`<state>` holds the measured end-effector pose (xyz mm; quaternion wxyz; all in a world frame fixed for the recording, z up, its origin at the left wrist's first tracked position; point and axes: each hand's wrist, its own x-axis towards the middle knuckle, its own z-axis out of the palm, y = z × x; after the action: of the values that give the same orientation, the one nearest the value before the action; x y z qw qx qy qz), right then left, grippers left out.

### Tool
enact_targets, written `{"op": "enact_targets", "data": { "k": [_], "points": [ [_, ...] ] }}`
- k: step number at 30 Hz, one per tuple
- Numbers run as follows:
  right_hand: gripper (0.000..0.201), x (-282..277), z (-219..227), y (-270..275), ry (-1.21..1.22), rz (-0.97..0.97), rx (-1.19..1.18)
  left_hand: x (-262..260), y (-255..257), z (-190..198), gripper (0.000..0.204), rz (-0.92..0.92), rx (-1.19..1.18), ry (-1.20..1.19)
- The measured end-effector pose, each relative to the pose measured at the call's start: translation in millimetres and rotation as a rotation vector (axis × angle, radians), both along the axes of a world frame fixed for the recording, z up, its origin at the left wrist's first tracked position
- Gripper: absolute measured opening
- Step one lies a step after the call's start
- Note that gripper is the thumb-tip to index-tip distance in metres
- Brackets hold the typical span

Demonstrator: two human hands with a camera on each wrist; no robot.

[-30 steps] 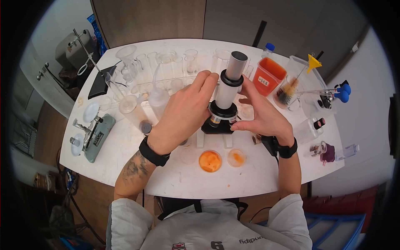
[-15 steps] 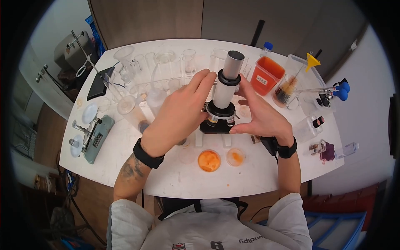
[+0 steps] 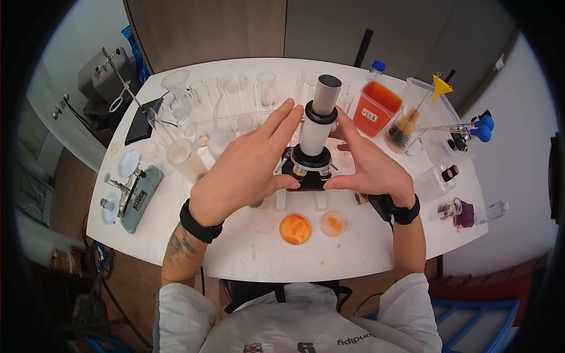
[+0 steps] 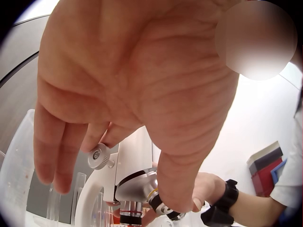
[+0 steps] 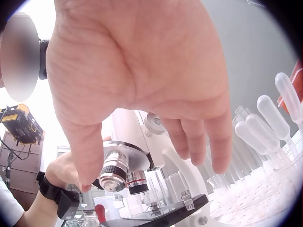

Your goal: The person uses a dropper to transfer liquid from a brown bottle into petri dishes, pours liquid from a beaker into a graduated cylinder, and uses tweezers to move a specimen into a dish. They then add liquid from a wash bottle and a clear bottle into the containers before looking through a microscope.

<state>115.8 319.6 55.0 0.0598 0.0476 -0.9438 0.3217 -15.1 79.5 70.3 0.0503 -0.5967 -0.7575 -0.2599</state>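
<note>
A microscope (image 3: 313, 136) with a white tube and silver eyepiece stands upright between both hands. On its left, the left hand (image 3: 235, 167) has its fingers extended and its thumb beside the objectives (image 3: 300, 172). The right hand (image 3: 379, 167) is spread along the other side, thumb low and fingers near the tube. In the left wrist view, fingertips lie close to a round knob (image 4: 98, 156); whether they touch it is unclear. The right wrist view shows the thumb near a silver objective (image 5: 113, 175), above the dark stage (image 5: 165, 213). Neither hand visibly grips the microscope.
Two dishes with orange contents, the larger (image 3: 295, 229) and the smaller (image 3: 333, 223), lie in front of the microscope. A green balance (image 3: 143, 199) is at the left. Glassware (image 3: 266, 91) lines the back; an orange container (image 3: 378, 109) stands at the back right.
The left hand has shifted slightly left and its thumb has come into sight, apart from the fingers. The right hand has hardly moved. The microscope appears slightly farther left in view.
</note>
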Motion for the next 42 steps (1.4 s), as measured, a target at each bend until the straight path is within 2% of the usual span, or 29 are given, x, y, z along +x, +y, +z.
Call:
{"op": "enact_targets", "data": {
  "k": [4,10,16,19,28,37,42],
  "points": [
    [0.135,2.5,2.6,-2.3,0.033,0.007,-0.033,-0.4,-0.1,0.7,0.111,-0.002,-0.002,0.002],
    [0.131,3.0,2.7,-1.0,0.048,0.026,-0.027,-1.7,-0.3,0.4,0.111,-0.001,-0.013,0.001],
    [0.132,3.1,0.8,-0.2,0.051,0.031,-0.033,-2.3,0.4,-2.8,0.107,-0.003,0.005,0.016],
    [0.139,0.6,-1.3,4.7,0.02,0.032,-0.005,-1.7,1.3,-2.1,0.104,0.006,0.002,0.026],
    [0.135,2.1,-0.7,6.0,0.042,0.045,0.004,1.8,3.3,2.2,0.1,0.044,-0.037,-0.092],
    [0.13,5.0,4.4,1.1,0.039,0.042,-0.052,0.3,3.2,0.3,0.1,0.03,-0.01,-0.084],
    [0.128,4.1,2.5,0.4,0.051,0.039,-0.059,-3.4,2.7,-3.7,0.103,0.002,0.018,-0.002]
  ]
}}
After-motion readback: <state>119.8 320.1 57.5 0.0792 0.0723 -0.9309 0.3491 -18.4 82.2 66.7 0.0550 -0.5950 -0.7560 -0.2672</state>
